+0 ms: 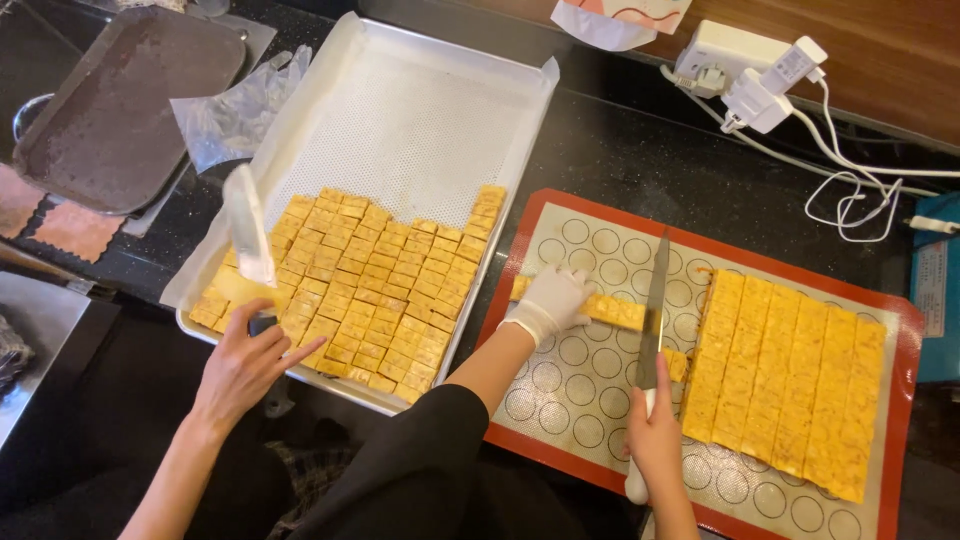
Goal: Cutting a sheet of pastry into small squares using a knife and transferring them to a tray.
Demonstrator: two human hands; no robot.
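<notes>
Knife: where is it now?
Head view: the knife is right of centre, over the red-edged mat, in the right hand, between the yellow strip under the gloved left hand and the cut slab.

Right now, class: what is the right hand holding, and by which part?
The right hand holds a long knife by its white handle, blade pointing away over the mat. The gloved left hand only presses on a yellow strip.

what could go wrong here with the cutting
1. The knife blade lies close beside the gloved left hand holding the strip; a slip could nick the fingers.
2. The right hand grips far down the handle, so the long blade might wander and cut uneven pieces.
</notes>
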